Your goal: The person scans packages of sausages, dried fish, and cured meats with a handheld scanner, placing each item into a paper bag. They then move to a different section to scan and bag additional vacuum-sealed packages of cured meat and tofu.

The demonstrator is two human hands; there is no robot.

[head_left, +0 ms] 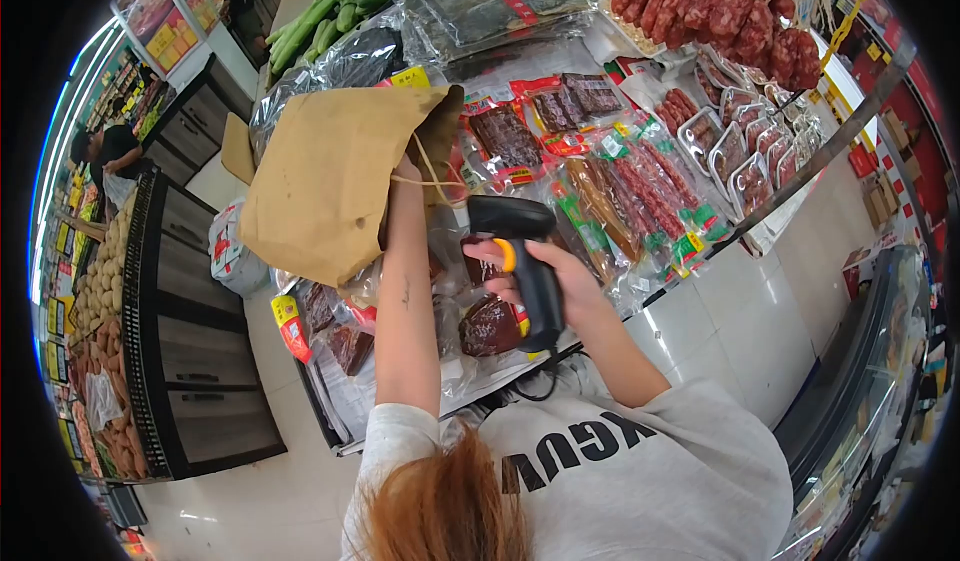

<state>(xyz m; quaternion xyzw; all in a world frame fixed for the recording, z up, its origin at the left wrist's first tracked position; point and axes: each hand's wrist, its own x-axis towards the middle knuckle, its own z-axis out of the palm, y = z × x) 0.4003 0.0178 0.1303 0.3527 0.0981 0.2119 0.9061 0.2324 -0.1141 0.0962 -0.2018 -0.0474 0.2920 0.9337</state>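
A brown paper bag (318,171) with a twisted cord handle (432,171) lies tipped on its side, its mouth facing right. My left hand (406,176) reaches into that mouth, and the bag hides its fingers. The black barcode scanner (540,296) with an orange trigger is in my right hand (570,286), fingers wrapped round its grip. The scanner's head points left, toward the bag's opening. Below both hands are vacuum-packed pieces of dark cured meat (490,326).
Packed sausages (655,186) and trays of sausages (750,181) fill the stand's right side. Hanging sausages (690,6) and a metal rail (810,156) are farther right. Leafy greens (345,6) lie at the back. A wooden produce stand (205,331) and another person (115,151) are at left.
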